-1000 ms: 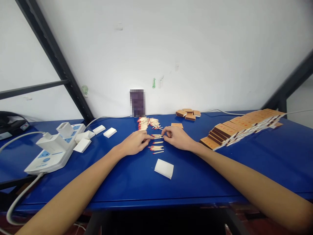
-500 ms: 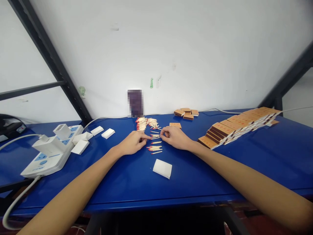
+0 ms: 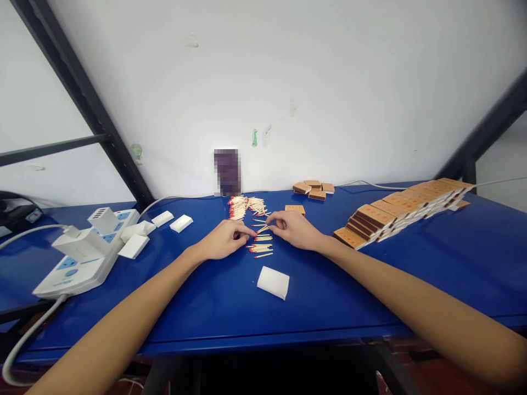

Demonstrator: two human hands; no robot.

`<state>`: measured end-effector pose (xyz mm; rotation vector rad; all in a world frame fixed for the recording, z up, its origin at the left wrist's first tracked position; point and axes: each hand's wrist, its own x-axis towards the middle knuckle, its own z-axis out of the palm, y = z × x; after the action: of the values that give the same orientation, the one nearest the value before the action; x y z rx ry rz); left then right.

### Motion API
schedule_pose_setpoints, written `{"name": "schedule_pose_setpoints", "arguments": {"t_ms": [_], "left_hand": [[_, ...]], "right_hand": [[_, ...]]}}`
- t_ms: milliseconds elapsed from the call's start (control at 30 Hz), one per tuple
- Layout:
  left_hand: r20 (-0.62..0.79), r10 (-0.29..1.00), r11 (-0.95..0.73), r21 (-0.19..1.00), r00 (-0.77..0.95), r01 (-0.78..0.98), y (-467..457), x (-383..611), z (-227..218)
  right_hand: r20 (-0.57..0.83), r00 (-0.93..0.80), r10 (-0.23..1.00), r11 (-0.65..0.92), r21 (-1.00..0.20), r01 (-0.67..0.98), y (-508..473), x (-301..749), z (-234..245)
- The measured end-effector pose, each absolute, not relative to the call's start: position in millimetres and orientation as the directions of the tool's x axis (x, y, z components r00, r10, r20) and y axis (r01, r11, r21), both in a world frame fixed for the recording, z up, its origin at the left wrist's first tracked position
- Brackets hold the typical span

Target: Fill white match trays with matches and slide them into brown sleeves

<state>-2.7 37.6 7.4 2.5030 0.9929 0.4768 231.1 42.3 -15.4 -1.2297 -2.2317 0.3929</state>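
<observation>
Red-headed wooden matches (image 3: pixel 261 248) lie in a loose column of small groups on the blue tabletop. From the left, my left hand (image 3: pixel 226 239) reaches in with its index finger stretched to the match heads, the other fingers curled. My right hand (image 3: pixel 293 229) is closed in a pinch at the plain ends, on a slanted match (image 3: pixel 262 229) that spans toward my left fingertip. Beyond my hands lies a larger heap of matches (image 3: pixel 237 208). A white cardboard piece like a matchbox tray (image 3: pixel 273 282) lies nearer me, and a matchbox (image 3: pixel 295 209) sits just behind my right hand.
Stacked matchboxes (image 3: pixel 403 204) run along the right, with a smaller pile of matchboxes (image 3: pixel 313 189) near the wall. A white power strip (image 3: pixel 88 274) with plugged adapters stands left, beside several white box pieces (image 3: pixel 181 223). A pixelated dark rectangle (image 3: pixel 228 173) leans at the wall.
Matches between my hands have shifted toward me, some now lying just above the lower group. One match now slants. My right fingertips have moved slightly left.
</observation>
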Motion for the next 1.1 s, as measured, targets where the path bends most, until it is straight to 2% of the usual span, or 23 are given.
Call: {"name": "schedule_pose_setpoints", "arguments": {"t_ms": [200,433,667,900,1100], "left_hand": [[0.153,0.718,-0.629,0.562,0.679,0.538,35.1,-0.6,8.0],[0.153,0.732,-0.606,0.592,0.664,0.532,36.5,-2.9,5.5],[0.215,0.674,-0.716,0.425,0.707,0.553,37.9,-2.0,1.2],[0.171,0.640,-0.765,0.233,0.749,0.601,37.8,-1.5,3.1],[0.168,0.646,-0.762,0.211,0.745,0.613,38.9,-2.0,2.7]], "right_hand": [[0.336,-0.457,0.824,0.567,-0.487,0.665,42.6,231.5,-15.4],[0.334,-0.469,0.818,0.576,-0.479,0.663,42.3,232.1,-14.3],[0.292,-0.476,0.830,0.557,-0.486,0.673,40.9,229.7,-10.3],[0.220,-0.506,0.834,0.532,-0.565,0.631,34.0,229.6,-5.7],[0.253,-0.424,0.869,0.484,-0.605,0.632,39.1,228.9,-11.0]]}}
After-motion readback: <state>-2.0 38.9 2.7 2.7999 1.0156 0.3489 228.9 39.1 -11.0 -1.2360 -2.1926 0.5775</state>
